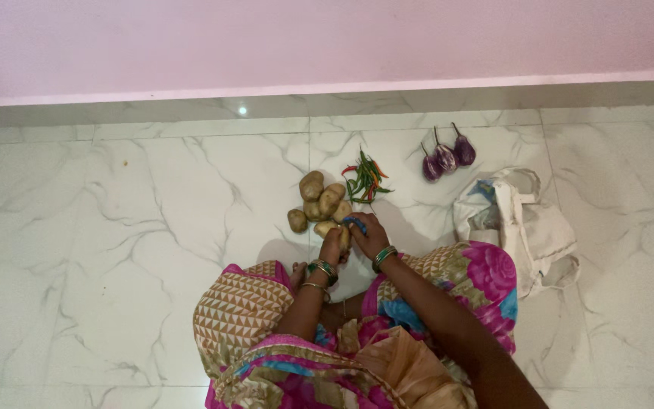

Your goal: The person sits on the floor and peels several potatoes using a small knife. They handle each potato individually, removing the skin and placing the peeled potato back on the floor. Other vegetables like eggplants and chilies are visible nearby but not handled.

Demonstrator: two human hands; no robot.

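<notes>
Hard to make out: we cannot tell what the small blue thing under our right hand is, nor how tightly that hand closes.
Left hand: clamped on a potato, just below the potato pile.
Around: chillies, three aubergines, white cloth bag on the marble floor.
Cut off: our lap, by the frame's lower edge.

Both arms reach forward, bangled wrists close together; left hand and right hand curled, fingers touching.
</notes>
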